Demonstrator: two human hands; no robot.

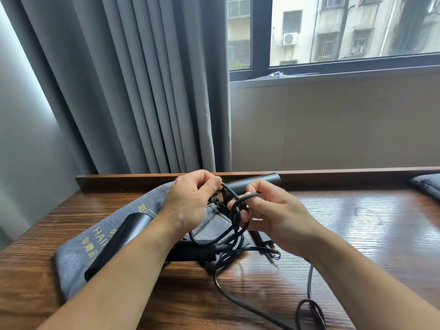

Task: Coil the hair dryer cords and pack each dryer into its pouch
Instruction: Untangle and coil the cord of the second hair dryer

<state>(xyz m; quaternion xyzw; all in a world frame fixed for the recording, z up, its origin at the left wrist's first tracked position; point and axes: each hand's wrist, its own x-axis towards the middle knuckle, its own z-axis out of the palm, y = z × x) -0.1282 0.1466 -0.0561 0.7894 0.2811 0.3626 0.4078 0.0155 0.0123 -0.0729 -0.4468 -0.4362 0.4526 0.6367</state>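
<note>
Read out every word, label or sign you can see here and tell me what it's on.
"HAI", in gold on the grey pouch; the rest hides behind the black hair dryer.
"非赠品", likely, gold, same pouch, blurred.
Gold wavy-line sign: same pouch.
Nothing else legible.

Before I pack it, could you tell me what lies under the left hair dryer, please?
A grey pouch with gold lettering lies under the hair dryer. The left forearm covers part of the dryer, so beneath that part cannot be seen.

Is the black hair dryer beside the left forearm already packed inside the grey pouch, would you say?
No, the hair dryer lies uncovered on top of the grey pouch, not inside it.
</note>
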